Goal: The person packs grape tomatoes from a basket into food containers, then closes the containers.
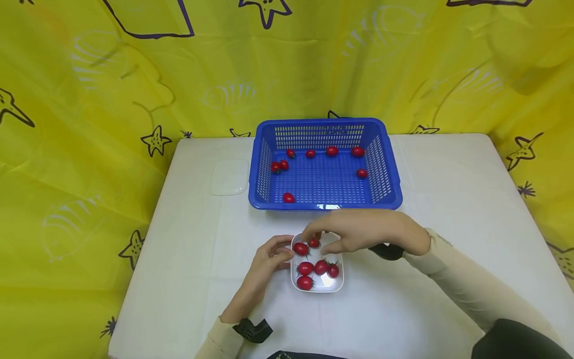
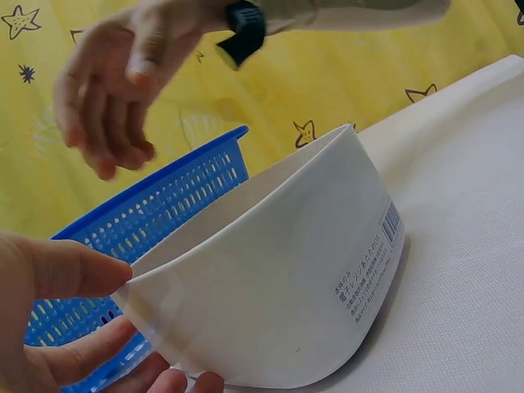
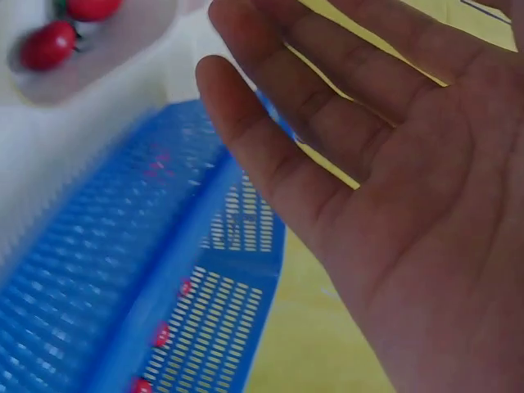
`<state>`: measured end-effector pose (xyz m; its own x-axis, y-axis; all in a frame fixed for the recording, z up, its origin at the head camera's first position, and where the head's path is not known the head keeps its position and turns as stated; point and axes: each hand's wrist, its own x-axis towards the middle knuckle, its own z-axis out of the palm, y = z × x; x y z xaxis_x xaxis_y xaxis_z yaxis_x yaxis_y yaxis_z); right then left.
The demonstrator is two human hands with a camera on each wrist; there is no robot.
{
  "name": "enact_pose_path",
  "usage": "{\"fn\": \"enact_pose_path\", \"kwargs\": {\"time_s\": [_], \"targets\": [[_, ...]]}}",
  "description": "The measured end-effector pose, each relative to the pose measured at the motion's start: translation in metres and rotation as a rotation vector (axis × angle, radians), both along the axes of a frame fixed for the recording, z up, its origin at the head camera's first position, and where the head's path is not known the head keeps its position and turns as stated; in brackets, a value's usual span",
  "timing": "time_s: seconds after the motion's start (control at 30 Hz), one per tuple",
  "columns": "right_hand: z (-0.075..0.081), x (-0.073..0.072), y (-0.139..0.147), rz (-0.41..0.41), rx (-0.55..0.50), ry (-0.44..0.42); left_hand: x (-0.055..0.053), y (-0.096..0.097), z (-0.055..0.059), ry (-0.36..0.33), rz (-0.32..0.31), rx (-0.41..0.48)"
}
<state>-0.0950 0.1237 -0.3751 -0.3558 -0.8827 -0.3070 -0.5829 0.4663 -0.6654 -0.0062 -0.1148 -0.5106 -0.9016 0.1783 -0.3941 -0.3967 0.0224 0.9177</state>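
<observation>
A square white plastic container point(image 1: 329, 286) stands on the table in the head view, with several cherry tomatoes point(image 1: 306, 269) inside. At its left side, my left hand point(image 1: 266, 269) holds it; the left wrist view shows the thumb on the rim and fingers against the outer wall. Over the container is my right hand point(image 1: 365, 229), hiding part of its far side. The right wrist view shows that hand's fingers point(image 3: 270, 160) extended, and no tomato in the hand. Printed text and a barcode mark the container's wall point(image 2: 270, 303).
Beyond the container sits a blue mesh basket point(image 1: 323, 206) with several cherry tomatoes point(image 1: 332, 151) scattered on its bottom. A clear, flat lid-like piece point(image 1: 229, 177) lies left of the basket. The white table point(image 1: 179, 279) backs onto a yellow patterned curtain point(image 1: 224, 65).
</observation>
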Motion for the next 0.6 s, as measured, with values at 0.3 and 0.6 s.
{"fn": "enact_pose_path", "kwargs": {"time_s": [0.3,0.6], "targets": [[0.027,-0.036,-0.009,0.017,-0.036,0.003,-0.001,0.0,0.0,-0.017,-0.005,-0.011],[0.03,-0.068,-0.021,0.022,-0.044,-0.027,-0.001,-0.001,0.001,-0.019,-0.011,-0.016]]}}
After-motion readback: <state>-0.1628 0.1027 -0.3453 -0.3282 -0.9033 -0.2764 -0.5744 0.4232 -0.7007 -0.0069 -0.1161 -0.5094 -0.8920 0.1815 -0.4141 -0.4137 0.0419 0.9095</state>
